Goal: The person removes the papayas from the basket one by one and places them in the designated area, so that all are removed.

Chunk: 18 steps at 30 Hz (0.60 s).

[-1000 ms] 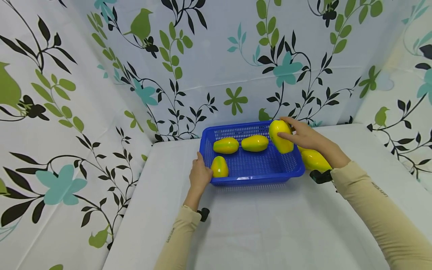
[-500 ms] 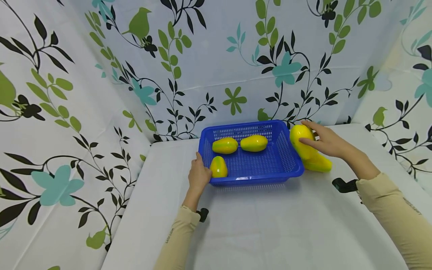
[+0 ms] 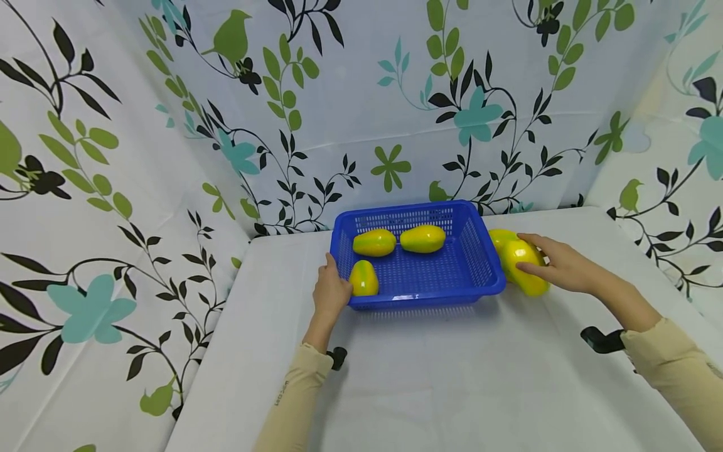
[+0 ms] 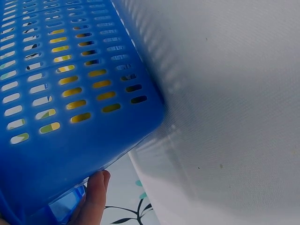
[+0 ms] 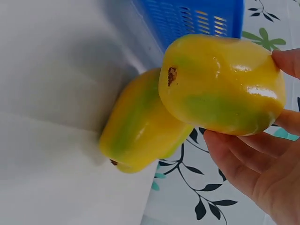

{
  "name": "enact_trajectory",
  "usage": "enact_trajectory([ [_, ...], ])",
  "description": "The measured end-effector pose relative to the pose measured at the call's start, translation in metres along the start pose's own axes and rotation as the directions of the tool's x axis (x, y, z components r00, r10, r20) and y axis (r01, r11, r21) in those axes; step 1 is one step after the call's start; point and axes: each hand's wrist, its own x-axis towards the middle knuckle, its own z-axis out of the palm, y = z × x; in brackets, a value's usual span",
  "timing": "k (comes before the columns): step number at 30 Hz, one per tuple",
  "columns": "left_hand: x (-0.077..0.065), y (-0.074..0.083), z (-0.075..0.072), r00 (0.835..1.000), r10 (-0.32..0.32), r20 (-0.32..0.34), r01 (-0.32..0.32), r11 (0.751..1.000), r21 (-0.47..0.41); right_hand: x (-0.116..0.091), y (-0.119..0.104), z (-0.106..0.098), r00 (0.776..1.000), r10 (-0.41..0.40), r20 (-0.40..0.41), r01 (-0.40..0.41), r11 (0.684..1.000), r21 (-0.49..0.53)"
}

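My right hand (image 3: 556, 263) grips a glossy yellow papaya (image 3: 524, 267) with green patches, just outside the right end of the blue basket (image 3: 429, 297). Another papaya (image 5: 140, 126) lies on the table against that end, partly behind the held one. In the right wrist view, thumb and fingers wrap the near end of the held papaya (image 5: 220, 89). At the basket's left end, my left hand (image 3: 329, 289) holds the rim, fingers curled at the corner. Inside the basket lie a papaya (image 3: 374, 242) at the back left, one (image 3: 422, 239) beside it and one (image 3: 364, 279) at the front left.
A white cloth covers the table (image 3: 418, 376). Floral curtains (image 3: 350, 113) hang behind the basket and along both sides. Slots in the basket wall (image 4: 65, 84) show yellow fruit through them in the left wrist view.
My right hand has carried the papaya from over the basket's right end out past the rim, then down and toward me beside the other papaya. The left hand keeps its hold on the rim.
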Motion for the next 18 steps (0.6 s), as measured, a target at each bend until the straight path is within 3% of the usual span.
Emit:
enact_trajectory([
  [7,0.001,0.0,0.0,1.0,-0.003,0.002,0.003,1.0,0.001,-0.014,0.002,0.011,0.999,0.018,0.048,-0.019,1.0,0.012],
  [18,0.002,-0.002,0.0,1.0,0.006,0.008,-0.006,1.0,-0.009,-0.023,0.014,0.034,0.988,-0.031,0.15,0.022,0.998,0.062],
])
